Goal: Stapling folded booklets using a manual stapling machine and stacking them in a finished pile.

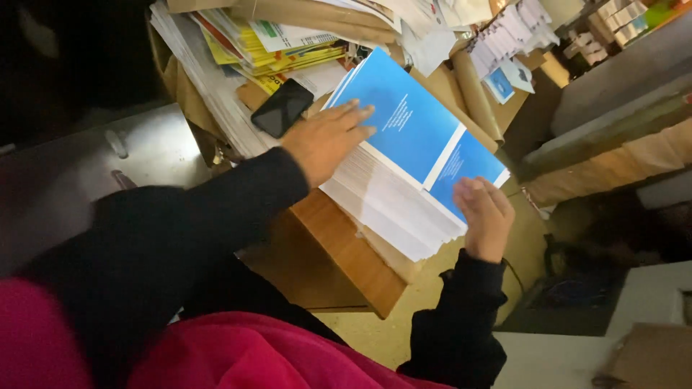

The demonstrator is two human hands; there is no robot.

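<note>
Blue-covered booklets, fanned in 1 stack, lie on the wooden table edge. Right hand cups the near corner, fingers curled; left hand presses flat, fingers spread. Squaring appears underway; next, both hands must align the edges. Beyond: black phone, paper piles.

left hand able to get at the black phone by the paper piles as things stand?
Probably yes. The left hand lies flat on the fanned stack of blue-covered booklets, and the flat black phone sits face-up just beside it on the stacked papers, uncovered, nothing between them.
</note>
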